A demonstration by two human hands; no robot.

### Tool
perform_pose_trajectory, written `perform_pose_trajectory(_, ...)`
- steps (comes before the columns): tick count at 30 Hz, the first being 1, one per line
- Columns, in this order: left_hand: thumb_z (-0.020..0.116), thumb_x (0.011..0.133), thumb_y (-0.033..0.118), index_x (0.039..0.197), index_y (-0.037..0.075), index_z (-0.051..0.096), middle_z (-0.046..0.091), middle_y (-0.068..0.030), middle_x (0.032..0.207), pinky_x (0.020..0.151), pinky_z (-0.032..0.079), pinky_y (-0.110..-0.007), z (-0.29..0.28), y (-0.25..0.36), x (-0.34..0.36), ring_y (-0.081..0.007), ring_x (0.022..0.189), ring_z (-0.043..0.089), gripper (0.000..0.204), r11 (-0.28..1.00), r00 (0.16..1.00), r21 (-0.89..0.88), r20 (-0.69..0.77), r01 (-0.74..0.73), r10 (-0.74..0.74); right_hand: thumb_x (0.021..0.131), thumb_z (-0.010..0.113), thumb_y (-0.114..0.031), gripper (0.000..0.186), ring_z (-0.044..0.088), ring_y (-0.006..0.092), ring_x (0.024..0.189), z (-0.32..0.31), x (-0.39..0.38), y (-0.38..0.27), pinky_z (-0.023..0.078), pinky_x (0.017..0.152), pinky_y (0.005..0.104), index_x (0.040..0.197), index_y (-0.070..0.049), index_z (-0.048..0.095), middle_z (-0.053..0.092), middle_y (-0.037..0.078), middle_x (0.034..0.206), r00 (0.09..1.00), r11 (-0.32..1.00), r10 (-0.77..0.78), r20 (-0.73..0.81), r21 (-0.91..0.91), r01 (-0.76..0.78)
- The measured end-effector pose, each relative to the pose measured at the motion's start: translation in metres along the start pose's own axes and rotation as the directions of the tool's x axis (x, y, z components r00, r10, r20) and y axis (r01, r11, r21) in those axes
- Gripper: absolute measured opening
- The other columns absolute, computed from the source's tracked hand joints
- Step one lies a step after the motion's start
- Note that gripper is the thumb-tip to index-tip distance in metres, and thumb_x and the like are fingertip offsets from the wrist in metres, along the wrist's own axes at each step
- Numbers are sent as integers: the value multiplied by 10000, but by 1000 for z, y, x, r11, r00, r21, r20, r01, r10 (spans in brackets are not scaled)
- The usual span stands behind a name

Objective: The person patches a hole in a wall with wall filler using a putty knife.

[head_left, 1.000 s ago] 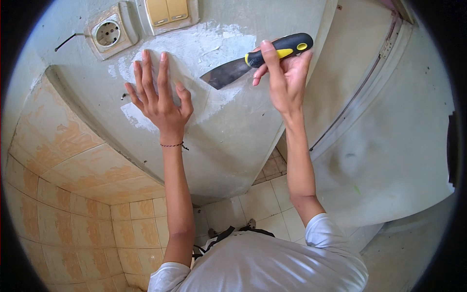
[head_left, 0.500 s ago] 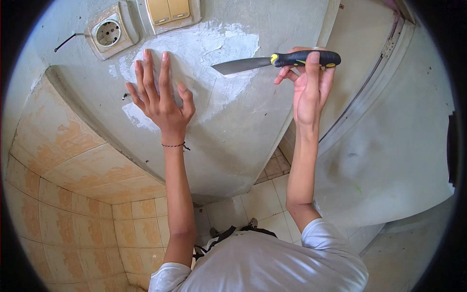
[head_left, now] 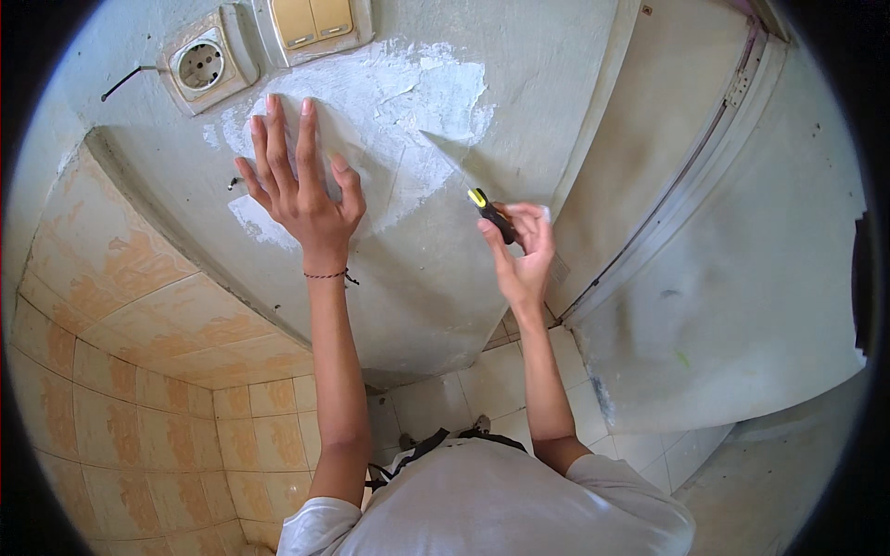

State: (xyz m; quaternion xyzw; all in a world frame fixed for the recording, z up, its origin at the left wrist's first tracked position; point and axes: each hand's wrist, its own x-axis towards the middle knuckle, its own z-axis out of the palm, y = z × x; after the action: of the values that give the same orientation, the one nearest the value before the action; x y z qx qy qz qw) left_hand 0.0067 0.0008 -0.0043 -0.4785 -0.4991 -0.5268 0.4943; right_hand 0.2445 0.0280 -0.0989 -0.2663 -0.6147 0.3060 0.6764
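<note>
My left hand (head_left: 311, 204) lies against the wall with its fingers spread, over the left part of a patch of white filler (head_left: 403, 102). Nothing is in it. My right hand (head_left: 525, 255) grips the black and yellow handle of a putty knife (head_left: 493, 215), to the right of the patch. The blade slants up and left, seen nearly edge-on, its tip at the lower right part of the white area. Whether the tip touches the wall I cannot tell. Some of the filler looks rough and raised toward its upper right.
Above my left hand are a wall socket (head_left: 201, 65) and a yellowish double switch (head_left: 313, 22). A thin black rod (head_left: 125, 83) sticks out beside the socket. Orange-patterned tiles (head_left: 120, 241) cover the lower left wall. A door (head_left: 663, 120) and its frame stand at the right.
My right hand has come down and to the left with the putty knife. The blade has turned from nearly level and broadside to slanted and edge-on. My left hand stays almost in place.
</note>
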Motion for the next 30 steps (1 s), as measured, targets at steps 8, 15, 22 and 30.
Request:
perform_pose_trajectory(8,518,860,232,1450,179,638,523,-104,1577,1304,65,-449,1,-4,-1,-275,1517,406,604,1000,1000,-21,-11,-3,3,1058,616,-123,346,684,181,897,15,-3,-45,545,821,325,1368,30,605,723,139,1045,992,990,110,59,-99,-104)
perform_pose_trajectory(15,511,869,237,1458,200,630,522,-93,1581,1303,69,-453,0,-2,1,-270,1521,400,602,1000,1000,-7,-4,5,-5,1047,649,-188,299,673,166,833,24,3,-51,533,747,300,1225,52,661,727,121,974,999,971,-44,-2,-234,42)
perform_pose_trajectory(22,508,898,274,1456,203,632,530,-85,1576,1301,78,-462,-2,-4,-2,-267,1515,400,576,1000,1000,12,10,22,-22,1068,606,-245,264,513,69,605,27,3,-59,414,564,272,1120,11,646,657,50,761,935,960,279,221,-36,-278)
perform_pose_trajectory(30,512,905,280,1448,208,640,535,-73,1572,1300,91,-466,0,-4,-2,-265,1515,399,563,999,999,4,6,33,-33,1003,716,-135,232,515,44,687,27,-1,-49,435,586,233,1135,56,716,647,28,776,996,991,84,24,-105,-81)
